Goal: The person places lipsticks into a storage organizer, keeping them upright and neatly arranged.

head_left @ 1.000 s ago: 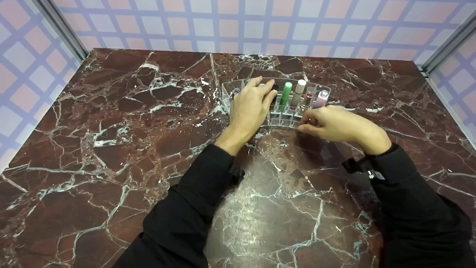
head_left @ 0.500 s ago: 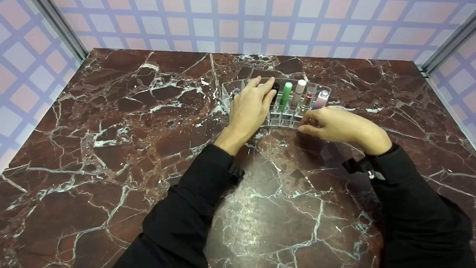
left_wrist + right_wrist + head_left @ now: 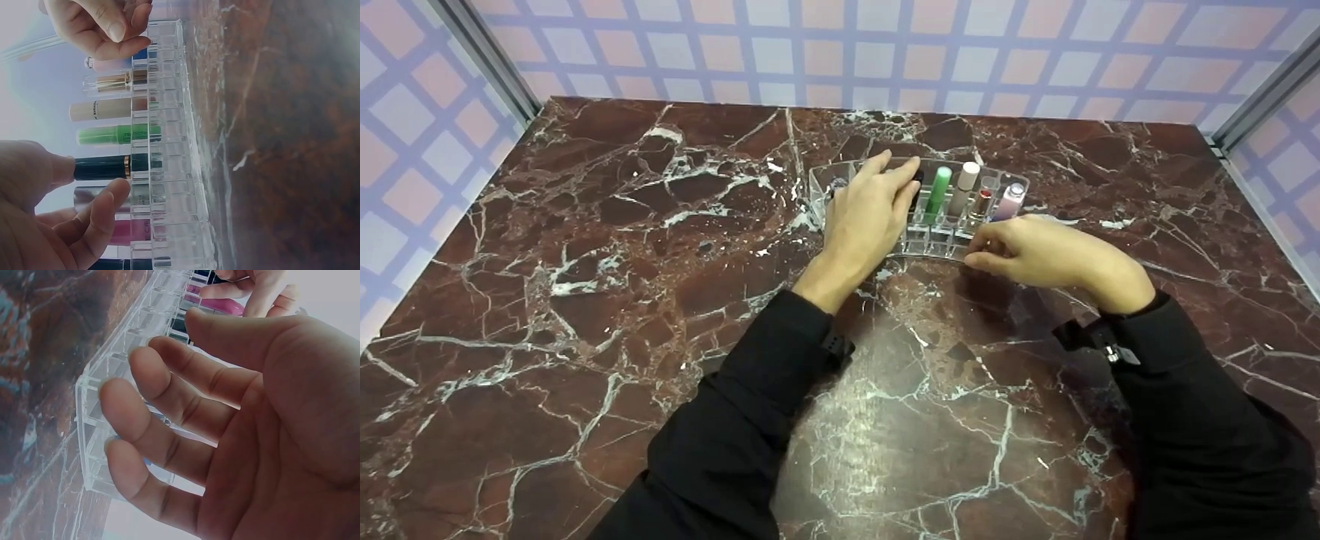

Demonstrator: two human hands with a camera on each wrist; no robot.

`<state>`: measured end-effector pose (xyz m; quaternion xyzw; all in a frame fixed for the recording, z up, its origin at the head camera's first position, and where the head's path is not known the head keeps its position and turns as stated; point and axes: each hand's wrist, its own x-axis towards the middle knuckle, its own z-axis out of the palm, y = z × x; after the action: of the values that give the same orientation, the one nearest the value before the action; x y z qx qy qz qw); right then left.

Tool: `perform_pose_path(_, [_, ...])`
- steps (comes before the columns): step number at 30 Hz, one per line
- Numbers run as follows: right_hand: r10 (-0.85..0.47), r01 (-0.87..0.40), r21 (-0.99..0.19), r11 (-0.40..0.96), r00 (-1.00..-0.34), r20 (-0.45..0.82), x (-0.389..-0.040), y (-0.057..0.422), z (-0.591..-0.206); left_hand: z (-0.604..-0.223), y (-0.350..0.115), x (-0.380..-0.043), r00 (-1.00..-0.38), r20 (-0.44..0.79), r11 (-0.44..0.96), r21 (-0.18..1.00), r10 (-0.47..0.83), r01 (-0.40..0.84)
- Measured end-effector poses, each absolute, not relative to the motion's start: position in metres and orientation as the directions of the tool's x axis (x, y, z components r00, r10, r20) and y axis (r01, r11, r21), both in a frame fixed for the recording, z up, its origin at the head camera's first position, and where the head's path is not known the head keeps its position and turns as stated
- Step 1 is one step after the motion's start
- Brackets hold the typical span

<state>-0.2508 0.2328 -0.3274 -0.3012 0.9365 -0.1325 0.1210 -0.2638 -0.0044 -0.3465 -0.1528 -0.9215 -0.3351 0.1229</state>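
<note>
A clear, curved makeup organizer [image 3: 915,246] holds a row of upright makeup tubes on the marbled table. My left hand [image 3: 866,214] reaches over its left half. In the left wrist view the thumb meets the cap of a black makeup tube [image 3: 101,168] with a gold band, and the other fingers curl in front of a silver tube [image 3: 84,197]; the head view shows the black tube between thumb and forefinger. At the organizer's front right, my right hand [image 3: 1039,251] has loosely bent fingers [image 3: 126,408] right by the clear wall, its palm bare.
To the right of the black tube stand a green tube [image 3: 937,195], a beige tube with a white cap [image 3: 964,191], a gold lipstick [image 3: 982,202] and a pink bottle [image 3: 1011,201]. A pink tube [image 3: 130,232] is partly behind my left fingers. Checkered walls [image 3: 877,60] border the table.
</note>
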Motion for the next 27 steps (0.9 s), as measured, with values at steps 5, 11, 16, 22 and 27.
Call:
perform_pose_path(5, [-0.600, -0.520, -0.359, 0.775, -0.784, -0.159, -0.249, 0.233, -0.324, -0.344, -0.006, -0.263, -0.917, 0.339, 0.725, 0.575, 0.211, 0.379])
perform_pose_path(11, [-0.600, -0.510, -0.389, 0.767, -0.785, -0.153, -0.249, 0.233, -0.317, -0.336, -0.010, -0.261, -0.907, 0.349, 0.726, 0.557, 0.236, 0.403])
perform_pose_path(16, [-0.609, -0.531, -0.387, 0.754, -0.786, -0.106, -0.249, 0.236, -0.308, -0.313, -0.019, -0.259, -0.854, 0.436, 0.693, 0.522, 0.283, 0.496])
perform_pose_path(22, [-0.568, -0.511, -0.405, 0.759, -0.823, -0.026, -0.244, 0.252, -0.294, -0.287, -0.048, -0.247, -0.777, 0.563, 0.662, 0.472, 0.280, 0.581])
perform_pose_path(27, [-0.476, -0.477, -0.403, 0.781, -0.872, 0.111, -0.236, 0.278, -0.288, -0.285, -0.083, -0.238, -0.725, 0.630, 0.712, 0.371, 0.278, 0.596])
